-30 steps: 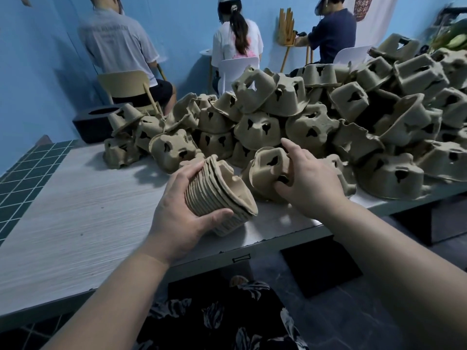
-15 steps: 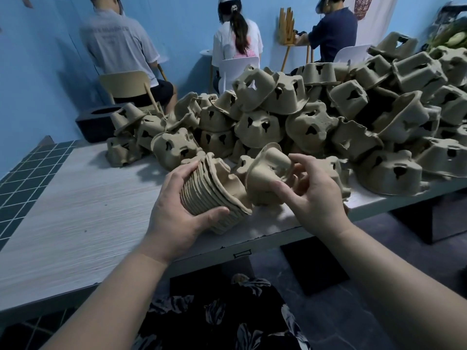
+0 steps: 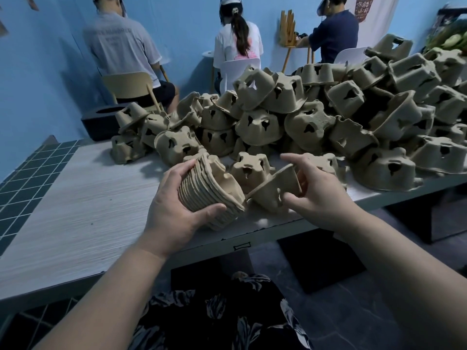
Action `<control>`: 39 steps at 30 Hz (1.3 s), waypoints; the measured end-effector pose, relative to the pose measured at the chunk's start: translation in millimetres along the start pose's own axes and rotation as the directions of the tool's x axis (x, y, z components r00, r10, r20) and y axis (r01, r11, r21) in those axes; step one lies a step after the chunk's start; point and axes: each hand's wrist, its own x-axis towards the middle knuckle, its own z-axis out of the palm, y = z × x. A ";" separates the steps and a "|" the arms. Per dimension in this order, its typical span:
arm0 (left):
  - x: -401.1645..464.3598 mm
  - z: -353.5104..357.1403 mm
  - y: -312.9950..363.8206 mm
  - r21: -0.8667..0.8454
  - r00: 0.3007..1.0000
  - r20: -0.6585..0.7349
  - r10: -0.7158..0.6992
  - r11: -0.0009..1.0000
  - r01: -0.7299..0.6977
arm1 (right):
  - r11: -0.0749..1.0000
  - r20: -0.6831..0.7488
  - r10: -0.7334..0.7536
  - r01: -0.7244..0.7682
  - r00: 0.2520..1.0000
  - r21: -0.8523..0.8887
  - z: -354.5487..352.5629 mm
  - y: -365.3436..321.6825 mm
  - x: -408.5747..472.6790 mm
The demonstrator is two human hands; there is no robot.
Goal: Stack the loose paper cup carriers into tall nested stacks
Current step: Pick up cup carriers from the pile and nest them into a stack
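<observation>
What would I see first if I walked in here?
First, the big heap of loose carriers piled across the back and right of the table. Next, right in front, the left hand holds a nested stack tipped on its side, while the right hand brings one carrier up beside it. Behind, three people sit facing a blue wall.

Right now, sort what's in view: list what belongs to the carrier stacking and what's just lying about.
Part of the job:
- nested stack, gripped by the left hand
- single carrier, held in the right hand
- pile of loose carriers
- table

Lying about:
- black box at the table's far corner
- wooden rack by the wall
</observation>
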 end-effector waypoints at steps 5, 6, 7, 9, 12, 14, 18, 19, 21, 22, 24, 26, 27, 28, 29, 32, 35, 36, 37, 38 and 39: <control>-0.8 -3.6 3.7 -0.003 1.000 -0.005 -0.026 1.000 0.026 | 0.996 -0.146 -0.086 0.082 0.986 -0.030 2.1 3.8 -4.2; -1.0 -4.3 4.1 0.002 1.000 -0.005 -0.026 1.000 0.026 | 0.995 -0.165 -0.097 0.096 0.981 -0.014 2.5 4.3 -5.3; -1.1 -4.9 4.5 0.007 1.000 -0.005 -0.025 1.000 0.025 | 0.994 -0.180 -0.108 0.109 0.978 -0.004 2.8 5.4 -6.3; -1.2 -6.5 5.3 0.010 1.000 -0.006 -0.024 1.000 0.024 | 0.991 -0.201 -0.133 0.136 0.971 0.001 2.7 6.1 -7.9; -1.3 -9.1 4.3 0.008 1.000 -0.006 -0.026 1.000 0.026 | 0.988 -0.221 -0.152 0.149 0.963 -0.027 0.8 4.5 -8.7; -1.4 -9.2 4.0 0.012 1.000 -0.003 -0.029 1.000 0.029 | 0.988 -0.230 -0.155 0.150 0.961 -0.040 -0.1 3.1 -8.5; -0.4 -7.8 5.3 0.020 0.999 0.001 -0.033 0.999 0.033 | 0.995 -0.328 -0.091 0.076 0.940 -0.060 0.9 -0.9 -5.0; -0.3 -7.9 5.1 0.023 0.999 0.001 -0.033 0.999 0.033 | 0.997 -0.356 -0.066 0.051 0.932 -0.053 1.7 -1.4 -4.0; -0.3 -8.7 4.3 0.034 0.999 -0.001 -0.032 0.999 0.032 | 0.999 -0.382 -0.050 0.046 0.923 -0.020 4.4 -2.1 -1.7; -0.4 -9.1 4.1 0.038 1.000 -0.001 -0.031 0.999 0.031 | 0.998 -0.390 -0.063 0.066 0.919 -0.004 6.7 -3.3 -0.5; -0.4 -8.9 4.8 0.044 0.999 0.002 -0.033 0.998 0.033 | 0.991 -0.408 -0.128 0.135 0.904 -0.011 14.5 -8.8 1.6; -0.3 -8.9 5.5 0.047 0.999 0.005 -0.034 0.998 0.033 | 0.982 -0.411 -0.176 0.186 0.895 -0.014 25.4 -16.3 2.6; -0.3 -9.6 5.9 0.048 0.999 0.005 -0.033 0.998 0.033 | 0.980 -0.398 -0.185 0.199 0.898 -0.006 31.3 -19.4 2.7; -0.3 -10.5 5.9 0.049 1.000 0.004 -0.031 0.998 0.030 | 0.977 -0.380 -0.196 0.213 0.904 0.001 37.2 -22.5 2.4; -0.3 -11.4 6.1 0.048 1.000 0.006 -0.027 0.998 0.027 | 0.973 -0.360 -0.214 0.230 0.908 0.003 42.8 -24.6 2.2; -0.4 -12.8 6.9 0.052 1.000 0.005 -0.017 0.999 0.016 | 0.950 -0.327 -0.297 0.311 0.897 -0.011 54.0 -28.2 0.9; -1.1 -13.7 8.6 0.056 1.000 0.008 -0.022 0.998 0.021 | 0.913 -0.333 -0.387 0.407 0.860 -0.009 58.4 -28.0 -1.9; -1.2 -14.0 8.8 0.054 1.000 0.010 -0.022 0.998 0.021 | 0.902 -0.324 -0.412 0.431 0.852 -0.014 58.8 -27.9 -2.6; -1.3 -14.2 8.9 0.050 1.000 0.009 -0.019 0.999 0.018 | 0.892 -0.305 -0.435 0.452 0.847 -0.019 58.9 -27.9 -2.8; -1.4 -14.3 8.7 0.046 1.000 0.006 -0.015 0.999 0.015 | 0.883 -0.275 -0.457 0.469 0.846 -0.026 59.0 -27.8 -2.2; -1.5 -14.2 8.5 0.042 1.000 0.002 -0.013 0.999 0.013 | 0.874 -0.240 -0.478 0.485 0.845 -0.035 59.0 -27.8 -1.5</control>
